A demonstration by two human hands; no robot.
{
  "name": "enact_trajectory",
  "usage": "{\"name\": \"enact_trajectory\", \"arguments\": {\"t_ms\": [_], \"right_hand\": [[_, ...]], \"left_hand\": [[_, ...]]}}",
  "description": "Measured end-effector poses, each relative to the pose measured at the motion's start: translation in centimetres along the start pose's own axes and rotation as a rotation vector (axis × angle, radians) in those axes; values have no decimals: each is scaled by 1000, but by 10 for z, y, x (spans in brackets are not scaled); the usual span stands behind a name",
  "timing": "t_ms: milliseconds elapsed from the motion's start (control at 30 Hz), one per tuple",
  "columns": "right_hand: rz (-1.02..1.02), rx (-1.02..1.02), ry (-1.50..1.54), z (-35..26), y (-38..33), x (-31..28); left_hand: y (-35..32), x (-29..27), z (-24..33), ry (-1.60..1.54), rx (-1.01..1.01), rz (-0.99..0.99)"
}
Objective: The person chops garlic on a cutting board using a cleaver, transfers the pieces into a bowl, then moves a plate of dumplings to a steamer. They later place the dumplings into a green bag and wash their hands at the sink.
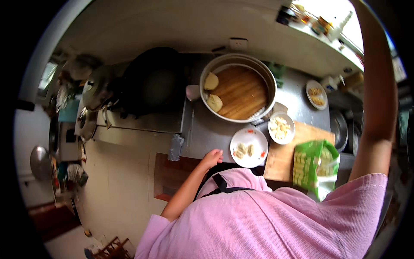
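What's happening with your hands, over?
Left hand open, resting on the counter edge beside the plate. Right arm raised high, hand out of view. Nothing blocking.

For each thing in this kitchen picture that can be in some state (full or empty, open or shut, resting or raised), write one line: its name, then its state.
Left hand: resting on the counter edge, holding nothing.
Right arm: raised high; hand out of view.
Steamer pot: uncovered, two dough pieces on its wooden rack.
White plate: holds a few dumplings.
White bowl: holds pale filling.
Green bag: open, on the cutting board.
Wok: empty.
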State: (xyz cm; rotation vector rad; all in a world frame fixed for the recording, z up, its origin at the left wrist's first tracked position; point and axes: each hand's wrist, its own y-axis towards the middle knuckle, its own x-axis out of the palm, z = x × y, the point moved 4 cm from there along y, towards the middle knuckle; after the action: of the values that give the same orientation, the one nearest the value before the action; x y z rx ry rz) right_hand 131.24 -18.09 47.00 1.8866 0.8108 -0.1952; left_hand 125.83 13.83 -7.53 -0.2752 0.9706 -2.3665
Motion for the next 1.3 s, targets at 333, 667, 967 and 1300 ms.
{"name": "enact_trajectory", "arguments": {"t_ms": [333,667,967,1300], "right_hand": [[-176,772,197,-25,-326,-18],[-51,1722,82,-59,-700,16],[-181,2156,790,-72,-770,-10],[-230,1595,-71,63,-746,-205]], "left_hand": [[58,57,-16,76,-17,-104],[9,-67,-57,-216,8,108],[-25,-61,-66,-441,-147,243],[33,182,55,-237,41,-33]]}}
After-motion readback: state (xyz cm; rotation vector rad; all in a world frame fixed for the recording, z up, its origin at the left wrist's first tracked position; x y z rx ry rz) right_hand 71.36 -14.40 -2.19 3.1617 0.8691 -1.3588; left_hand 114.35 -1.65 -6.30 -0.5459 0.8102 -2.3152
